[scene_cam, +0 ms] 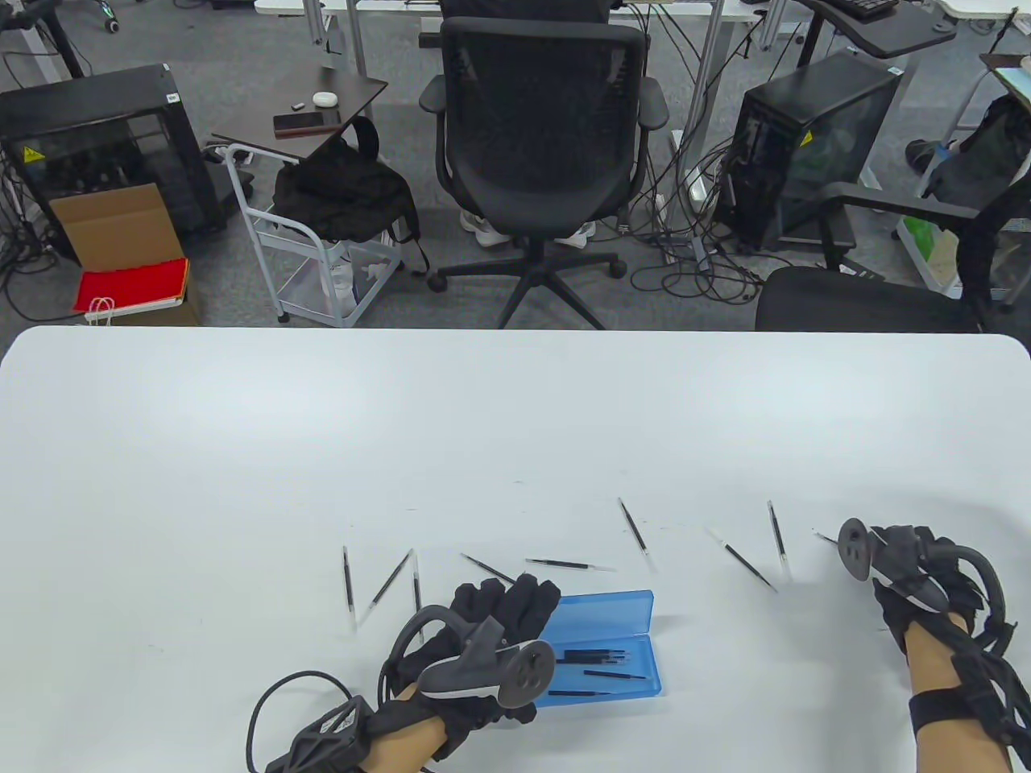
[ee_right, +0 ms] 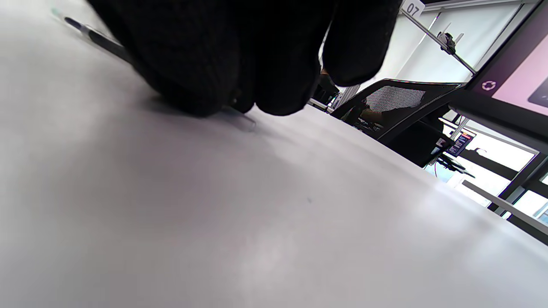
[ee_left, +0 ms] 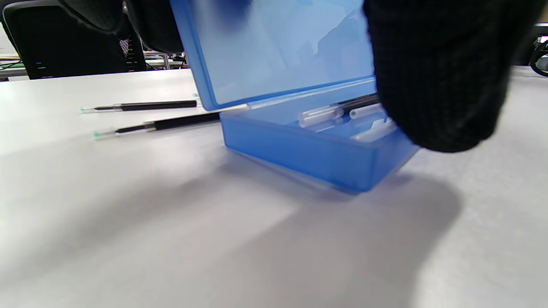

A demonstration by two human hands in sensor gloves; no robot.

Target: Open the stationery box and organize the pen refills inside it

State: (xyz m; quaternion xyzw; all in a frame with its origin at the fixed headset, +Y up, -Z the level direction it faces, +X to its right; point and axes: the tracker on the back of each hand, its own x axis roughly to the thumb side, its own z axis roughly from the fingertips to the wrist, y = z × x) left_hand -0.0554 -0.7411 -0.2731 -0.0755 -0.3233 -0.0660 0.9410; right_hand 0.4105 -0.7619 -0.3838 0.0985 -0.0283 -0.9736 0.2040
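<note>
The blue translucent stationery box (scene_cam: 636, 616) lies open near the front edge, with several black pen refills (scene_cam: 600, 664) in its base. My left hand (scene_cam: 519, 602) grips the box's left end; in the left wrist view its thumb (ee_left: 432, 77) is in front of the raised lid (ee_left: 282, 51) and the other fingers are behind it. Far right, my right hand (scene_cam: 890, 564) is down on the table. Its fingertips (ee_right: 205, 81) pinch a pen refill (ee_right: 92, 36) that lies flat. More refills are scattered beyond the box (scene_cam: 568, 565), (scene_cam: 634, 527), (scene_cam: 745, 561).
Loose refills also lie left of the box (scene_cam: 348, 584), (scene_cam: 391, 580), (scene_cam: 417, 584), and one lies beside the right hand (scene_cam: 777, 535). The white table (scene_cam: 483, 419) stretches back to its far edge, where two office chairs (scene_cam: 540, 137) stand.
</note>
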